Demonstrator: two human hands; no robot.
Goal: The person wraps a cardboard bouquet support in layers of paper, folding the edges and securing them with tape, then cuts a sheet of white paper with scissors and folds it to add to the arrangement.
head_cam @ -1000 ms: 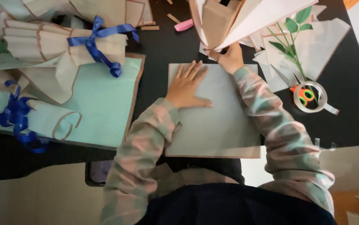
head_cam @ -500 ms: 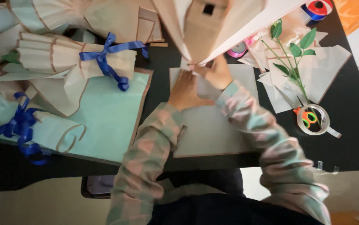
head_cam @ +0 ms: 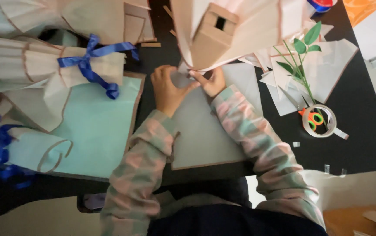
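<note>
A pale grey-blue paper sheet (head_cam: 201,131) with a brown border lies on the black table in front of me. My left hand (head_cam: 167,89) rests on its far edge, fingers curled over the paper. My right hand (head_cam: 210,81) pinches the same far edge just to the right, thumb and fingers together on the paper. Both hands meet beneath a tall beige cardboard box (head_cam: 212,35) wrapped in cream paper, which hides the sheet's top edge.
Wrapped paper bouquets with blue ribbons (head_cam: 93,61) lie to the left on a light teal sheet (head_cam: 96,126). To the right lie a green leafy sprig (head_cam: 299,57), orange-handled scissors (head_cam: 312,118), a clear tape roll (head_cam: 323,126) and loose paper pieces (head_cam: 327,61).
My left hand moved from lying flat on the sheet up to its far edge, joining my right hand there. The view shifted closer to the table.
</note>
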